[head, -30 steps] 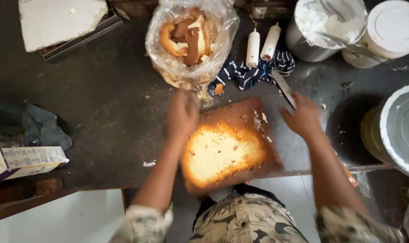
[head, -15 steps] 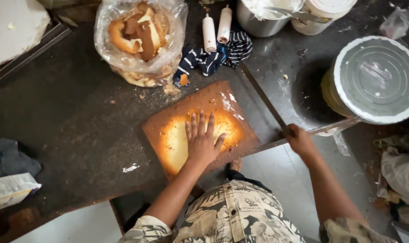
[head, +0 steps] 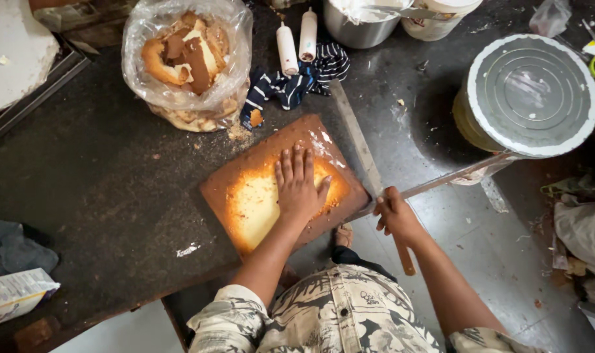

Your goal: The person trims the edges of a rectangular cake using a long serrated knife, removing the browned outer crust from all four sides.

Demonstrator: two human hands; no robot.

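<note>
A dark, crumb-flecked worktop (head: 94,183) fills the upper and left part of the view, with a pale tiled floor (head: 454,222) showing beyond its near edge. A brown-crusted slab of cake (head: 258,196) lies near that edge, its middle pale yellow. The left hand (head: 299,186) rests flat on the cake, fingers spread and pressing down, its grip released and holding nothing. The right hand (head: 394,212) is clenched around the wooden handle of a long knife (head: 359,144), whose blade runs along the cake's right side, up toward a striped cloth (head: 297,82). Behind stand a plastic bag of cake scraps (head: 189,59), two white bottles (head: 297,39), a steel bowl (head: 356,26) and a large lidded tin (head: 529,91). Compared with half a second ago, the left hand stays flat on the cake, while the knife has swung from pointing up-left to lying closer beside the slab's edge.
</note>
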